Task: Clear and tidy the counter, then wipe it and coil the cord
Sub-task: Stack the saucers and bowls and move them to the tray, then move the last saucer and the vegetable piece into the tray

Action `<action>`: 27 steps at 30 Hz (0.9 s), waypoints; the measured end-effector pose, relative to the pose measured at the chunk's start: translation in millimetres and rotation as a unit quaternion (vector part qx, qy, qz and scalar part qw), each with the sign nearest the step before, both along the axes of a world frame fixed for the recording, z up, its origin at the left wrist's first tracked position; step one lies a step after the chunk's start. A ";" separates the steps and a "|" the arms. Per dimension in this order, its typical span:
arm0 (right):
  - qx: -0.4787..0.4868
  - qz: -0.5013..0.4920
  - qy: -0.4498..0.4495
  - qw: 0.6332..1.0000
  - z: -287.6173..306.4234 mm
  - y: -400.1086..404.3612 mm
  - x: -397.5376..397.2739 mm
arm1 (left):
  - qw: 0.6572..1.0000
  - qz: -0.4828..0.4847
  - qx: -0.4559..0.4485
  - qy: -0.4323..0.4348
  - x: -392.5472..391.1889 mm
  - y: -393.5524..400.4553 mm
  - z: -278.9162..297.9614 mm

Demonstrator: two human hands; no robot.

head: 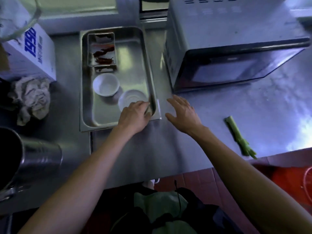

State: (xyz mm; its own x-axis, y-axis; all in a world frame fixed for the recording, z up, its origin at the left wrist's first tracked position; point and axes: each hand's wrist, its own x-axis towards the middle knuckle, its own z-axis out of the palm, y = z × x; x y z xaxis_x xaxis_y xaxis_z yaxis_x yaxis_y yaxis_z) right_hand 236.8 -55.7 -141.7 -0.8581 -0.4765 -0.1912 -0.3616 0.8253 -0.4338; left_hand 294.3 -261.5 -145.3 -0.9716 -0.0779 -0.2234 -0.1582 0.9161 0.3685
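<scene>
A large steel tray (133, 48) lies on the steel counter (143, 149). Inside it are a small steel container (101, 48) with dried red chillies, a white bowl (106, 84) and a white saucer (130, 98). My left hand (134, 116) reaches into the tray's near right corner, its fingers curled over the tray's right rim beside the saucer. My right hand (183, 112) hovers just right of the tray, fingers spread and straight, holding nothing. A crumpled grey cloth (31, 98) lies left of the tray. A green vegetable stalk (239, 138) lies near the counter's front right edge.
A microwave (228, 53) stands at the back right. A white box with blue print (32, 49) sits at the back left, a large steel pot (25, 164) at the front left. Red floor and a red basin (297, 179) lie beyond the counter edge.
</scene>
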 end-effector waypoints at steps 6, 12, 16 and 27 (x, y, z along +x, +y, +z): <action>0.005 -0.068 -0.016 0.998 2.0 140.1 48.3 | 0.997 -0.073 -0.019 0.006 16.3 114.7 19.5; -0.029 -0.158 0.022 0.987 23.8 273.7 103.3 | 0.985 -0.162 -0.037 0.036 22.6 238.8 38.3; -0.020 -0.237 0.037 0.971 37.4 352.9 137.5 | 0.969 -0.238 -0.037 0.054 24.9 324.5 48.2; -0.022 -0.411 0.049 0.910 43.0 496.9 225.4 | 0.917 -0.393 -0.046 0.056 34.5 496.5 58.8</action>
